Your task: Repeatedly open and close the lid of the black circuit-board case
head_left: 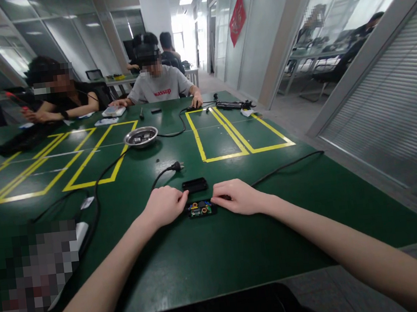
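Observation:
An opened power adapter lies on the green table between my hands, its circuit board with coils and small parts facing up. Just beyond it rests the black adapter cover, hollow side up. My left hand is closed at the adapter's left end, where a black power cord with a plug runs in; the fingertips are partly hidden. At the right end my right hand pinches the black output cable, which trails off to the right.
A metal bowl with small metal parts stands ahead. Yellow tape marks rectangles on the table. A blurred power strip lies left. Across sit two people, one in a grey shirt; a black tripod lies far right.

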The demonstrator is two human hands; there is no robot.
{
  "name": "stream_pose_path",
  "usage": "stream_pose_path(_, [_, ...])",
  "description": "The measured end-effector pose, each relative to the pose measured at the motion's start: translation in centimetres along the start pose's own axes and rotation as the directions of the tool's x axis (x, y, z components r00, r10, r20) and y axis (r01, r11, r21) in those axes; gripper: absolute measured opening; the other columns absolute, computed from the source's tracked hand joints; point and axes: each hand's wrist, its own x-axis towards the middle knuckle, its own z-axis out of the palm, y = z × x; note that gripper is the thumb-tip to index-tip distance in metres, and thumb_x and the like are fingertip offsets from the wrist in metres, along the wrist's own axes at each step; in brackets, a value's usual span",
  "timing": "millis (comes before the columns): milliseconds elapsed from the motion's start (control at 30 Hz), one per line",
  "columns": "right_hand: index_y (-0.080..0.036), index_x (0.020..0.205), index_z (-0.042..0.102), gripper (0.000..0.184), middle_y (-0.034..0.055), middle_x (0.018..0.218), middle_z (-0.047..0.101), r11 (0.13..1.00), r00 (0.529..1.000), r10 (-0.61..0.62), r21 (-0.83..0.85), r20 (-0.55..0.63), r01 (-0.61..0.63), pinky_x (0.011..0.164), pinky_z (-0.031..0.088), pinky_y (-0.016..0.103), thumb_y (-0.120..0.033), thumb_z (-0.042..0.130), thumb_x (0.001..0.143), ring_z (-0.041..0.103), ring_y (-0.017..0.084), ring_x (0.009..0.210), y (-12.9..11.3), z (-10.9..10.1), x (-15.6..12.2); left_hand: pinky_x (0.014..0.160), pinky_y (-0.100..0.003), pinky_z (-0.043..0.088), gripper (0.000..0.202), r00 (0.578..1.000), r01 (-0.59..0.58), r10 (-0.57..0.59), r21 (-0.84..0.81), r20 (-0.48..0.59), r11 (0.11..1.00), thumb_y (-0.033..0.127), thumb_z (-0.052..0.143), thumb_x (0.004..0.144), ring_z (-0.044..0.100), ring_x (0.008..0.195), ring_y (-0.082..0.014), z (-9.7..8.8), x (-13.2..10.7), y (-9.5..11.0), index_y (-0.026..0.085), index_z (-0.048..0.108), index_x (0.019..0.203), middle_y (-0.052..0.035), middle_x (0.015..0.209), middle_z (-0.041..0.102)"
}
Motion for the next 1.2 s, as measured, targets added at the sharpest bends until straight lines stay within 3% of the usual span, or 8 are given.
stream_pose_path(267, [-0.017, 0.081, 0.067, 0.023, 0.003, 0.081, 0.065, 1.0, 1.0, -0.009, -0.001, 0.019, 0.009, 0.067, 0.04, 0.027, -0.021, 0.056, 0.101, 0.058, 0.016, 0.073, 0.2, -0.1, 0.0, 0.065, -0.03, 0.039, 0.058, 0.996, -0.08, 0.078, -0.093, -0.034, 0.992, 0.043, 0.035, 0.106, 0.072, 0.078, -0.0258, 1.0, 0.1, 0.0, 0.017, 0.079, 0.078, -0.0127, 0.082, 0.078])
stream_pose_path(400, [-0.018, 0.078, 0.065, 0.024, 0.0034, 0.078, 0.065, 0.999, 1.0, 0.009, -0.054, -0.01, -0.01, 0.072, 0.042, 0.028, -0.022, 0.058, 0.101, 0.058, 0.018, 0.078, 0.1, 0.0, 0.2, 0.066, -0.03, 0.039, 0.06, 0.998, -0.054, 0.048, -0.141, -0.047, 0.988, 0.043, 0.035, 0.108, 0.073, 0.08, -0.0255, 0.8, 0.1, 0.4, 0.017, 0.079, 0.078, -0.0121, 0.081, 0.078])
stream_pose_path(633, [-0.018, 0.086, 0.065, 0.029, 0.006, 0.079, 0.068, 0.917, 0.961, 0.273, -0.293, -0.035, -0.271, 0.068, 0.036, 0.029, -0.027, 0.047, 0.106, 0.061, 0.018, 0.074, -1.2, 1.4, 0.9, 0.07, -0.032, 0.045, 0.064, 0.993, 0.099, -0.108, -0.161, -0.047, 0.982, 0.046, 0.032, 0.109, 0.076, 0.086, -0.0292, 0.7, 0.1, 1.3, 0.017, 0.083, 0.082, -0.0146, 0.083, 0.079])
stream_pose_path(800, [-0.019, 0.097, 0.064, 0.016, 0.0024, 0.076, 0.068, 0.886, 0.931, 0.355, -0.287, -0.081, -0.363, 0.066, 0.035, 0.027, -0.026, 0.051, 0.104, 0.061, 0.018, 0.071, -1.8, 1.5, 1.1, 0.077, -0.034, 0.05, 0.066, 0.985, 0.162, -0.168, -0.136, -0.032, 0.977, 0.043, 0.027, 0.109, 0.077, 0.093, -0.0306, 0.1, -0.1, 2.3, 0.016, 0.084, 0.091, -0.016, 0.089, 0.08])
stream_pose_path(1067, [-0.021, 0.093, 0.063, 0.01, -0.0003, 0.074, 0.061, 0.909, 0.935, 0.324, -0.224, -0.144, -0.35, 0.067, 0.038, 0.027, -0.023, 0.057, 0.099, 0.057, 0.016, 0.07, -1.4, 2.0, 1.2, 0.08, -0.037, 0.054, 0.059, 0.977, 0.202, -0.204, -0.045, -0.059, 0.978, 0.039, 0.032, 0.107, 0.077, 0.097, -0.0333, 0.7, 0.3, 3.2, 0.013, 0.083, 0.097, -0.0199, 0.095, 0.079])
stream_pose_path(1133, [-0.02, 0.098, 0.064, 0.007, 0.0032, 0.084, 0.066, 0.931, 0.939, 0.276, -0.187, -0.204, -0.314, 0.072, 0.043, 0.029, -0.023, 0.058, 0.098, 0.06, 0.018, 0.077, -1.1, 2.3, 1.1, 0.078, -0.037, 0.054, 0.06, 0.98, 0.183, -0.187, -0.059, -0.068, 0.981, 0.04, 0.031, 0.107, 0.076, 0.095, -0.0336, 0.6, 0.3, 3.0, 0.013, 0.083, 0.094, -0.0199, 0.092, 0.079])
stream_pose_path(1200, [-0.018, 0.114, 0.065, 0.021, 0.0109, 0.106, 0.069, 0.948, 0.935, 0.224, -0.161, -0.277, -0.274, 0.083, 0.048, 0.035, -0.025, 0.06, 0.095, 0.062, 0.024, 0.094, -0.6, 2.5, 1.0, 0.077, -0.037, 0.053, 0.061, 0.981, 0.163, -0.173, -0.107, -0.088, 0.981, 0.042, 0.03, 0.107, 0.076, 0.093, -0.0334, 0.4, 0.3, 2.5, 0.014, 0.082, 0.089, -0.0186, 0.091, 0.079])
